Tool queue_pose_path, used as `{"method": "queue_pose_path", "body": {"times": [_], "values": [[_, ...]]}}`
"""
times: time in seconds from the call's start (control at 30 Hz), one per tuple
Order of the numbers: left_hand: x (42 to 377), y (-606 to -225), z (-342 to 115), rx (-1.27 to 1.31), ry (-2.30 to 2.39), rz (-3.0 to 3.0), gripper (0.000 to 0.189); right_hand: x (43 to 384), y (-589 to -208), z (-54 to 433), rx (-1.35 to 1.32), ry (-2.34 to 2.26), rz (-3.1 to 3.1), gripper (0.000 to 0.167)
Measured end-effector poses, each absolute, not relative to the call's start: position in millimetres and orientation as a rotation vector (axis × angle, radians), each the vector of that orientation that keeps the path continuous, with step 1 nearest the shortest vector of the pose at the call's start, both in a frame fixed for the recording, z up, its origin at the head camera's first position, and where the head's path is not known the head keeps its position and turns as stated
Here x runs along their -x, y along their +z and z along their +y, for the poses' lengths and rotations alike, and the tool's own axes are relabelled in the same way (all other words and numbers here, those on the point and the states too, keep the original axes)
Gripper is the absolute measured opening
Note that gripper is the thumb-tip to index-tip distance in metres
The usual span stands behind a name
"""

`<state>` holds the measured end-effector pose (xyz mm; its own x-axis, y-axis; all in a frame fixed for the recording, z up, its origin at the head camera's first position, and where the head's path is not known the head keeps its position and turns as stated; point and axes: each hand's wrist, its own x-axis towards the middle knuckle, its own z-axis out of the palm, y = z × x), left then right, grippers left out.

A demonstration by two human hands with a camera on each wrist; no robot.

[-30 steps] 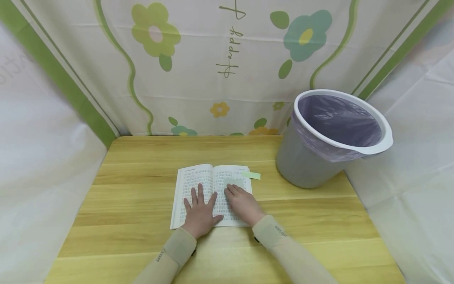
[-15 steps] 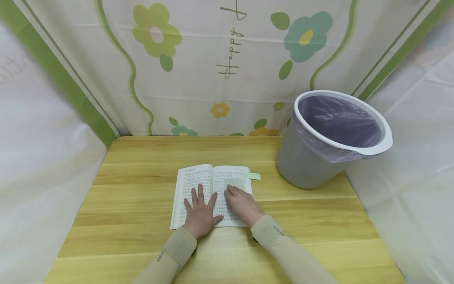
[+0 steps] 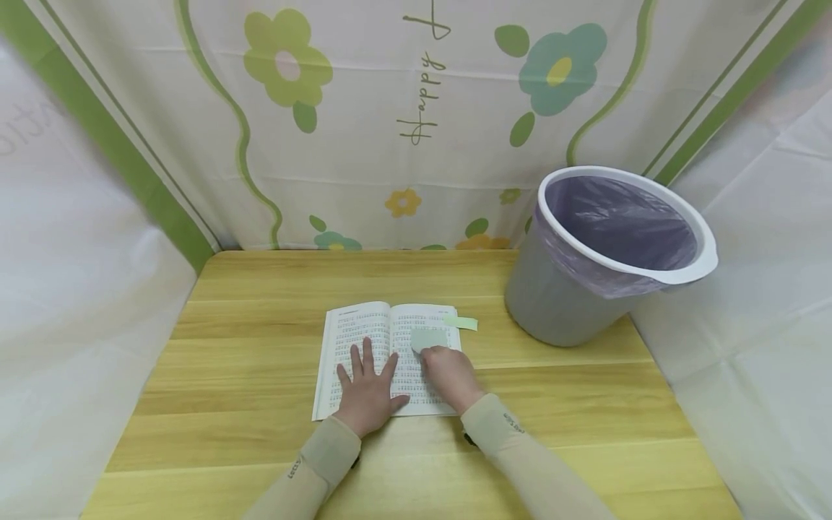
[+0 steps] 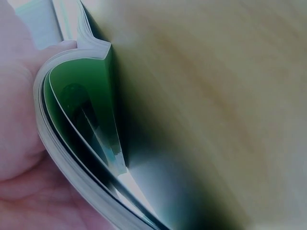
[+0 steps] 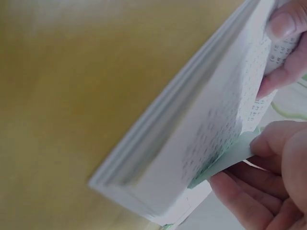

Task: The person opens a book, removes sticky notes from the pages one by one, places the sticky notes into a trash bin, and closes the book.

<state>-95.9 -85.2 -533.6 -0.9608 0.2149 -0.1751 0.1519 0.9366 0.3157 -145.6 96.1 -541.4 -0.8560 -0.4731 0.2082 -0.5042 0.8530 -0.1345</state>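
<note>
An open book (image 3: 354,325) with printed pages lies on the wooden table. My left hand (image 3: 366,397) rests spread over its left page, with the thumb reaching across the spine. On the right page my right hand (image 3: 450,374) pinches the lower edge of a pale green sticky note (image 3: 429,339). In the right wrist view that note (image 5: 230,160) is lifted at the edge between thumb and fingers, its other side against the page. A light green paper strip (image 3: 464,322) sticks out past the book's right edge, near the top.
A grey trash bin (image 3: 552,303) lined with a purple bag stands at the table's back right. Behind the table (image 3: 247,375) hangs a flowered curtain (image 3: 364,144), and white cloth (image 3: 71,289) hangs along the sides.
My right fingers have curled in and drawn slightly down from the sticky note's middle to its lower edge, which they now pinch. The left hand and book have stayed put.
</note>
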Motion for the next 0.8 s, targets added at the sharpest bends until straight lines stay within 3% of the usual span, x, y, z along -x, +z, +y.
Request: {"method": "queue_pose_path", "body": {"times": [0.37, 0.8], "values": [[97, -535, -85, -0.274, 0.448, 2.883, 0.080, 149, -538, 105, -0.461, 0.778, -2.955, 0.015], [96, -533, -84, -0.274, 0.405, 2.887, 0.079, 149, -538, 109, -0.317, 0.940, -2.916, 0.015]]}}
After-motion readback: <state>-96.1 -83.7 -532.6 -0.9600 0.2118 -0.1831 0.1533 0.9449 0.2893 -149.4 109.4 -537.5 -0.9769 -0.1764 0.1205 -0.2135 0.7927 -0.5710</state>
